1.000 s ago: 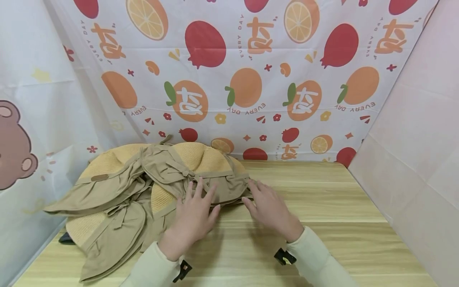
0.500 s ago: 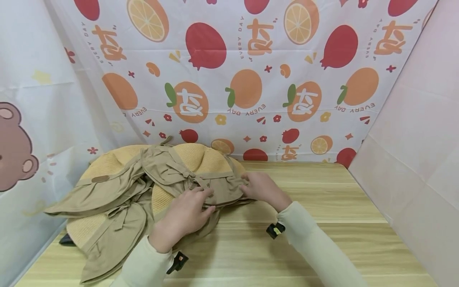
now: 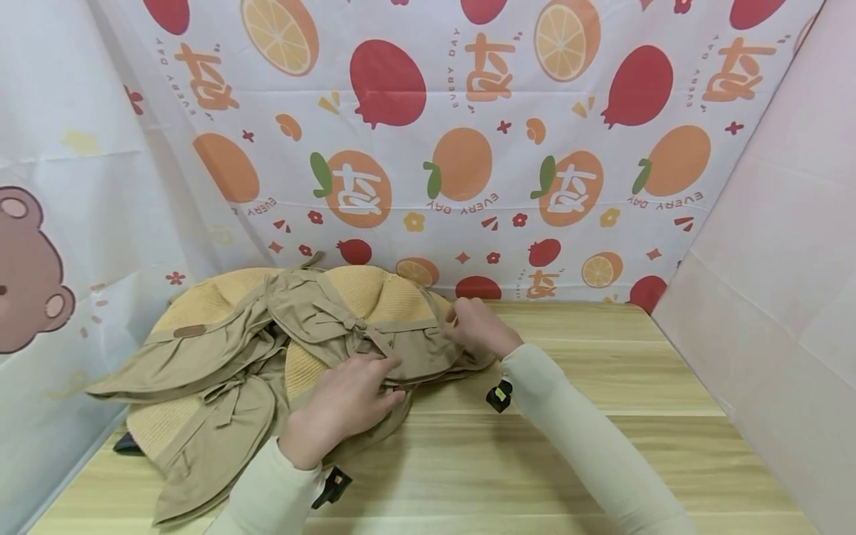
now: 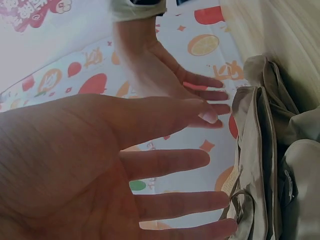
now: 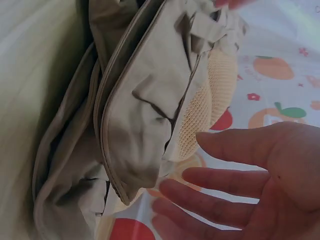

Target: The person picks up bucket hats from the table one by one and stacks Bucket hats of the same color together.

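Several sun hats with straw crowns and khaki cloth brims lie in an overlapping heap on the left of the head view. My right hand [image 3: 480, 327] is at the right end of the rightmost hat [image 3: 417, 353]; in the right wrist view its fingers [image 5: 220, 181] are loosely extended beside the straw crown [image 5: 197, 112]. My left hand [image 3: 348, 405] is low over the front of that same hat. Its fingers [image 4: 180, 204] look straight and spread in the left wrist view, tips by the cloth brim [image 4: 252, 165]. Another hat [image 3: 200, 364] with a small brown tag lies further left.
A front hat [image 3: 221, 438] with a tied bow spreads toward the near left of the wooden table [image 3: 602, 453]. A dark item [image 3: 127, 444] sticks out from under it. Fruit-printed cloth [image 3: 508, 171] hangs behind, with pale side walls at both sides.
My right hand has moved back and slightly left along the hat's right end. My left hand has drawn down toward the hat's front edge. The rightmost brim has shifted a little to the right.
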Demonstrator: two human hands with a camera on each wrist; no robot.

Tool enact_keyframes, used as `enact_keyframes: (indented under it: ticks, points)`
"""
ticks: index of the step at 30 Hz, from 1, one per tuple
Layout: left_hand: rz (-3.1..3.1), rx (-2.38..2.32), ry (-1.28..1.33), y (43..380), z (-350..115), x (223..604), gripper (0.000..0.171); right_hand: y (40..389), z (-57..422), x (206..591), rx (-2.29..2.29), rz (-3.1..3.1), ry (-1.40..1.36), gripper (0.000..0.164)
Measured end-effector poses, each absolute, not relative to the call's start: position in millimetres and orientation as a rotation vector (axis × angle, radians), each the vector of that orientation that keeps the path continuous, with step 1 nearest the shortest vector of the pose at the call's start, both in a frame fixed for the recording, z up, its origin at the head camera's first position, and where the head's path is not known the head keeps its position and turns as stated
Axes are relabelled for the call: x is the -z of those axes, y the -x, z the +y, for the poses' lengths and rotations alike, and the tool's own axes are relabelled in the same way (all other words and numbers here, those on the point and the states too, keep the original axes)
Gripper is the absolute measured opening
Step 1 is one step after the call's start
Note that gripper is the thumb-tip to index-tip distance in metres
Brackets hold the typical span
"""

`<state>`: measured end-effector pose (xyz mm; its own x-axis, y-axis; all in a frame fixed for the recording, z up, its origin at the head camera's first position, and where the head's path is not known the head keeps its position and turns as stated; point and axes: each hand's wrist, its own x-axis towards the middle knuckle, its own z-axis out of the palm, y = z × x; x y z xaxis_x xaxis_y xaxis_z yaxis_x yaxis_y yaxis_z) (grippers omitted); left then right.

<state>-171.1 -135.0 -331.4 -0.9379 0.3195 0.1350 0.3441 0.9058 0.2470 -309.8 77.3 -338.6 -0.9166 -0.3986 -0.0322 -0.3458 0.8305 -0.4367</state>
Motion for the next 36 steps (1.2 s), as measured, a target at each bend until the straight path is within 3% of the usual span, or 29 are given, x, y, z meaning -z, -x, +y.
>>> enact_keyframes:
  ticks: [5, 9, 13, 26, 36]
  points:
    - [-2.985, 0.380, 0.533, 171, -135, 331, 0.052, 324, 71, 340, 0.619, 2.873, 0.582, 0.016]
    - [-3.000, 0.393, 0.536, 170, -135, 332, 0.053, 334, 67, 339, 0.503, 2.814, 0.578, 0.026]
    - [-3.013, 0.392, 0.539, 170, -135, 332, 0.053, 342, 63, 336, 0.443, 2.748, 0.601, 0.017]
    - [-3.020, 0.373, 0.553, 170, -135, 333, 0.052, 357, 52, 338, 0.447, 2.727, 0.476, 0.042]
    - [-3.003, 0.347, 0.546, 170, -137, 332, 0.048, 354, 61, 331, 0.737, 2.624, 0.458, 0.027]
